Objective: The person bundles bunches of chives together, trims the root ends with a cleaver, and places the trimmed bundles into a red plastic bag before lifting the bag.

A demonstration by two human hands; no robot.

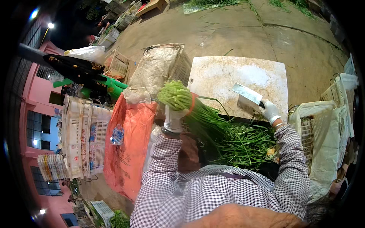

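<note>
My left hand, in a white glove, grips a thick bundle of long green stalks, perhaps garlic scapes or chives. A red band goes around the bundle near its pale cut ends, which point up and left. The leafy end hangs down to the right, toward a heap of cut greens just before my body. My right hand, also gloved, holds a cleaver by its dark handle. Its broad blade is above a worn white cutting board, pointing left.
An orange-red woven sack and a crate under a beige sack stand on my left. Stacked white plastic crates are farther left. A lined basket is close to my right arm. Greens lie on the concrete floor beyond.
</note>
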